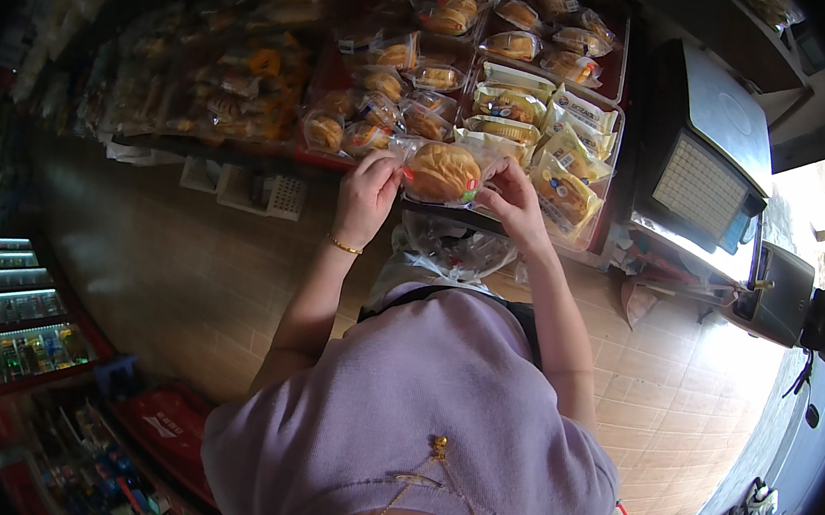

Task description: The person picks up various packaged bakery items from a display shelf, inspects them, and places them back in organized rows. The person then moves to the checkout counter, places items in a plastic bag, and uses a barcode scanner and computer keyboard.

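Note:
A round golden bun in a clear plastic wrapper [445,173] is held up in front of me, over the front edge of the display. My left hand [372,191] pinches the wrapper's left end between thumb and fingers. At the opposite end, my right hand [513,199] grips the plastic near a small red and green print. Just behind the bun lie wrapped pastries in a clear plastic tray [429,118]. Cream-coloured printed packets [569,187] stand in rows in the tray beyond my right hand.
More bagged bread [238,85] fills the display to the left. A weighing scale with a keypad [707,179] stands at the right. White plastic baskets [244,191] sit below the counter, and a plastic bag [455,245] hangs before me. A lit drinks cooler [24,326] is far left.

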The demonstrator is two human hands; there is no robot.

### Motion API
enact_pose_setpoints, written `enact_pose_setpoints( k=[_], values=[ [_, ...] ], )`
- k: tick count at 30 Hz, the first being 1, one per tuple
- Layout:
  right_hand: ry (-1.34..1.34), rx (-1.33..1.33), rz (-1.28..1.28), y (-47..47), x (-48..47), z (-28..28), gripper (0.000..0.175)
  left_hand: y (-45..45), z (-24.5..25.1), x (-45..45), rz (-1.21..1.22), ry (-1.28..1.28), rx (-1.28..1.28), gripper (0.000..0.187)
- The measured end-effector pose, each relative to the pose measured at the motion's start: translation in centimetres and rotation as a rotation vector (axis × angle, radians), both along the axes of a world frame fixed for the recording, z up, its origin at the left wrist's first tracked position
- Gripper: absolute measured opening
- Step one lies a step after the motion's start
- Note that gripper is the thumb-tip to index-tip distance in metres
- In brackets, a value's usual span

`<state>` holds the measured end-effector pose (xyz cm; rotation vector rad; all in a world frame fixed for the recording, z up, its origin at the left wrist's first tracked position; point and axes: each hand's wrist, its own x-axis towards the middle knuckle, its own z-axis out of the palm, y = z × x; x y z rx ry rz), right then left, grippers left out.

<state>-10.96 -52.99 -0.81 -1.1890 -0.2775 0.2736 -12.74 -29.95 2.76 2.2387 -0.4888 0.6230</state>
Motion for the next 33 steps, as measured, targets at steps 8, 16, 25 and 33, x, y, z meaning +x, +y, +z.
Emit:
enact_pose_setpoints(
  k=[8,16,25,33],
  values=[
    [-0.654,-0.495,-0.283,0.5,-0.6,1.7,0.017,-0.6,0.0,-0.3,0.109,0.118,-0.220,0.020],
    [-0.921,-0.569,-0.356,0.2,-0.4,1.0,0.024,-1.5,-1.3,-0.1,-0.118,0.510,-0.880,0.029],
    [-0.393,-0.227,-0.400,1.3,-1.8,1.1,0.045,-3.0,-2.1,1.6,-0.302,0.591,-1.490,0.037],
    [-0.193,-0.150,-0.236,2.3,-1.9,0.8,0.041,-2.3,-2.4,2.1,-0.457,0.722,-1.537,0.042]
  ],
)
